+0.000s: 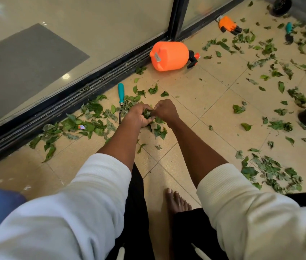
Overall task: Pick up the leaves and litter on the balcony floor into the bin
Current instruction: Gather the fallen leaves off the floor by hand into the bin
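Leaves [92, 126] from my head view lie strewn over the tiled balcony floor [214, 102], thickest along the door track [69, 98], and I have my left hand [137, 114] and right hand [164, 110] curled together round a small green clump [147, 115] just above the tiles. I judge them light, limp and easily torn, so they are best scooped from beneath in cupped bunches, since single leaves would slip out. No bin is clearly in view.
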The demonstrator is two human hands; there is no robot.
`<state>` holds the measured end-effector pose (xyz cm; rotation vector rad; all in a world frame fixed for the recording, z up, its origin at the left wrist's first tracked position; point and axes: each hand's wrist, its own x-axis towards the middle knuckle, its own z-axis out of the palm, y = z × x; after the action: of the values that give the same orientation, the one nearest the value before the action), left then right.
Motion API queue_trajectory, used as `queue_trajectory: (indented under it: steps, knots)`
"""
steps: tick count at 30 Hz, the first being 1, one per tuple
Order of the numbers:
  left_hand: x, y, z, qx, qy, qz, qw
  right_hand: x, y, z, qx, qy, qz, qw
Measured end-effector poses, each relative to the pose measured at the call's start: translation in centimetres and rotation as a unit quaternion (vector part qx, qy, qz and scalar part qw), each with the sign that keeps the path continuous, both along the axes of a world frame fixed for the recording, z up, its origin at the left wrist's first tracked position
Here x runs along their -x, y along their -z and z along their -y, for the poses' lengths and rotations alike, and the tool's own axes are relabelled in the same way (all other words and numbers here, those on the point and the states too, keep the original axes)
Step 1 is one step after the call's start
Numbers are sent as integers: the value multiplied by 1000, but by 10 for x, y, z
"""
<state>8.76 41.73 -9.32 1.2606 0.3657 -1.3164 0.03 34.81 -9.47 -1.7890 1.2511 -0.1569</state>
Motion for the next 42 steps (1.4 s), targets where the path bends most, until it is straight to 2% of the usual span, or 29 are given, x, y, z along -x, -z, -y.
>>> queue_trajectory:
  steps: [2, 3, 4, 6, 8, 10, 12, 15, 17, 18, 20, 22, 24, 26, 28, 31, 33, 38, 41, 42]
  knots:
    - [-11, 4, -5, -26, -30, -5, 999, 14, 5, 4, -133, 18, 87, 987]
    - [-16, 5, -7, -36, -44, -10, 998, 21, 13, 6, -150, 46, 108, 982]
    - [-20, 5, -9, -36, -59, -20, 997, 27, 28, 10, -122, 76, 92, 985]
    - [-26, 5, -12, -19, -93, -33, 995, 37, 58, 12, -33, 72, -50, 996]
    - [-27, 3, -14, 3, -118, -43, 992, 40, 84, -4, -52, 48, -135, 988]
    - [-25, 1, -12, 12, -133, -50, 990, 37, 102, -27, -16, -53, -179, 982]
    - [-25, 2, -10, 18, -142, -58, 988, 34, 115, -53, 106, -191, -232, 948]
    - [-24, 1, -10, 22, -143, -64, 987, 40, 115, -80, 243, -287, -218, 901]
    - [-27, 3, -9, 28, -143, -68, 987, 50, 113, -82, 298, -323, -208, 873]
    - [-29, 4, -9, 30, -144, -67, 987, 53, 111, -78, 310, -326, -194, 872]
    - [-33, 3, -8, 30, -155, -67, 985, 50, 103, -64, 279, -253, -147, 915]
    - [-35, 4, -9, 33, -163, -65, 984, 40, 102, -41, 223, -109, -82, 965]
    - [-37, 5, -10, 34, -166, -58, 984, 26, 101, -16, 195, -20, -64, 979]
    - [-39, 6, -13, 38, -177, -62, 982, 13, 98, 5, 166, -20, -97, 981]
    - [-43, 7, -16, 41, -189, -68, 979, 2, 99, 18, 194, -83, -150, 966]
    - [-48, 10, -18, 27, -200, -64, 977, -4, 111, 21, 176, -170, -164, 956]
    - [-49, 11, -19, 24, -209, -58, 976, 3, 127, 7, 177, -185, -159, 954]
    - [-50, 11, -20, 20, -221, -58, 973, 27, 120, -18, 218, -132, -132, 958]
    - [-51, 11, -21, 12, -228, -55, 972, 21, 109, -8, 140, -14, -63, 988]
    - [-52, 11, -22, 13, -231, -55, 971, 14, 104, -5, 111, -4, -48, 993]
